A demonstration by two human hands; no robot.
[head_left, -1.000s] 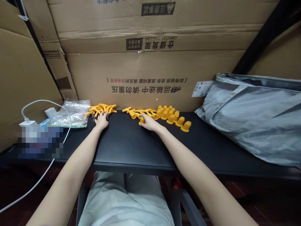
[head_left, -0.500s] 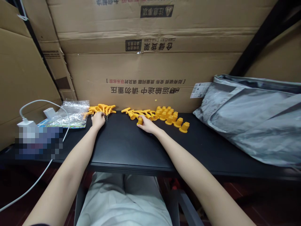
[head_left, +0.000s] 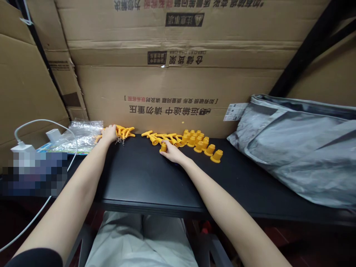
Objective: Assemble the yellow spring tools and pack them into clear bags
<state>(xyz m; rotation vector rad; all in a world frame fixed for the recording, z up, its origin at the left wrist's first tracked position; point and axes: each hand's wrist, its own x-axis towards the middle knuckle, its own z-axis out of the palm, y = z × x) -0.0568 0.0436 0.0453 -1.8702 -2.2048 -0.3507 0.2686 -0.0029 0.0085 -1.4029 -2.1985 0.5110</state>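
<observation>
Near the far edge of the black table [head_left: 147, 178], I have the left hand [head_left: 110, 132] over a pile of orange handles [head_left: 126, 132] with metal spirals [head_left: 120, 141]; its fingers are mostly hidden, so I cannot tell whether they grip one. My right hand [head_left: 171, 151] holds a yellow cup [head_left: 163, 148] between thumb and fingers, just in front of some lying T-handled pieces [head_left: 154, 139]. To the right of these, other yellow cups [head_left: 198, 147] stand upright.

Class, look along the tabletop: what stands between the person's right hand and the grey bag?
In the head view, a cluster of tapered yellow pieces stands on the black table between the right hand and the grey bag.
</observation>
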